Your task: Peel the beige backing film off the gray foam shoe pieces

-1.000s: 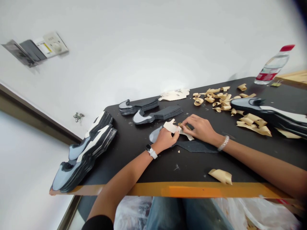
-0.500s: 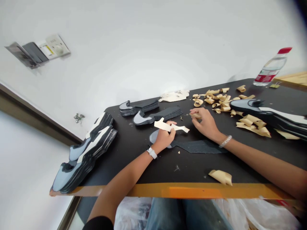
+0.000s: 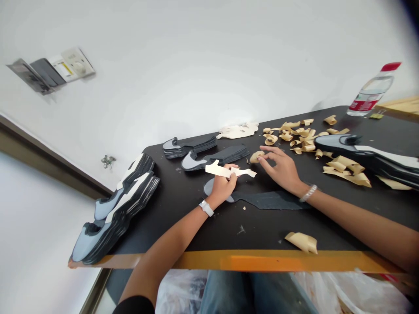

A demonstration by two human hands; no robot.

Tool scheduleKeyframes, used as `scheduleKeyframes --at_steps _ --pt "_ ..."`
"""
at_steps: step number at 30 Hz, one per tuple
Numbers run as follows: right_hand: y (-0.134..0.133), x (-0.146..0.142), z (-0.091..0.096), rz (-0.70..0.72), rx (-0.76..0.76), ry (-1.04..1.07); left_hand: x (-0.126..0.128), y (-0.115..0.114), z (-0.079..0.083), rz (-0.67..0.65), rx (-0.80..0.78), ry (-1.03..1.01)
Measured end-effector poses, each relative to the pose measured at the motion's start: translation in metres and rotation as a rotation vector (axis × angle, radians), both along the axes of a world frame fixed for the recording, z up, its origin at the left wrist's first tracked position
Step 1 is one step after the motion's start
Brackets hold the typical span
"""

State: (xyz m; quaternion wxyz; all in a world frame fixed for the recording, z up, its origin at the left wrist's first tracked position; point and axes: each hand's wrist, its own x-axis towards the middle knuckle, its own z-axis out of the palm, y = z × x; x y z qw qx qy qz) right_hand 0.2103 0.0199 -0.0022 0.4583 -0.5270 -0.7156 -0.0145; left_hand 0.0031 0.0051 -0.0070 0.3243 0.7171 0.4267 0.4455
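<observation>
My left hand pinches a white, irregularly cut shoe piece between thumb and fingers, above the table. Under it lies a flat dark shoe upper piece with a light grey toe, partly covered by the hand. My right hand is open, its fingers stretched and apart. At its thumb and fingertips is a curled tan paper backing strip; whether they still touch is hard to tell.
Stacked shoe uppers lie at the left, at the back and at the right. White cut pieces rest by the wall. Tan paper curls are scattered near a water bottle. Another curl lies near the taped front edge.
The tan curl has moved left, out from between my right fingers, which have spread. My left hand has shifted slightly left with the white piece.
</observation>
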Motion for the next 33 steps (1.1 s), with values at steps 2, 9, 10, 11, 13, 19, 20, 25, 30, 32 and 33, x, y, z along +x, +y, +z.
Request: scheduleKeyframes --at_steps 2,9,10,11,13,19,20,25,30,32,33 --pt "-0.001 0.0 0.002 -0.014 -0.005 0.035 0.0 0.0 0.0 -0.008 -0.005 -0.01" --pt "-0.002 -0.002 0.001 0.041 -0.138 0.134 0.001 -0.002 0.003 -0.02 -0.018 -0.028" --pt "-0.003 -0.002 0.002 0.058 -0.153 0.135 0.001 -0.002 0.003 -0.017 -0.015 -0.022" --pt "-0.004 -0.002 0.003 0.077 -0.167 0.128 0.001 -0.002 0.003 -0.011 -0.012 -0.021" --pt "-0.006 -0.003 0.005 0.131 -0.193 0.078 0.001 -0.002 0.003 -0.001 -0.01 -0.031" --pt "-0.006 -0.006 0.004 0.384 -0.21 -0.079 0.002 -0.003 0.006 0.057 -0.029 -0.122" --pt "-0.006 -0.006 0.004 0.407 -0.212 -0.067 0.001 -0.004 0.007 0.052 -0.04 -0.141" --pt "-0.01 -0.009 0.006 0.485 -0.219 -0.01 -0.004 -0.013 0.016 -0.275 -0.125 -0.203" --pt "-0.014 -0.013 0.008 0.504 -0.201 0.023 -0.007 -0.016 0.02 -0.408 -0.087 -0.129" --pt "-0.014 -0.013 0.007 0.492 -0.212 0.049 -0.006 -0.014 0.018 -0.38 -0.067 -0.051" --pt "-0.014 -0.013 0.007 0.487 -0.216 0.061 -0.004 -0.013 0.017 -0.342 -0.053 0.005"
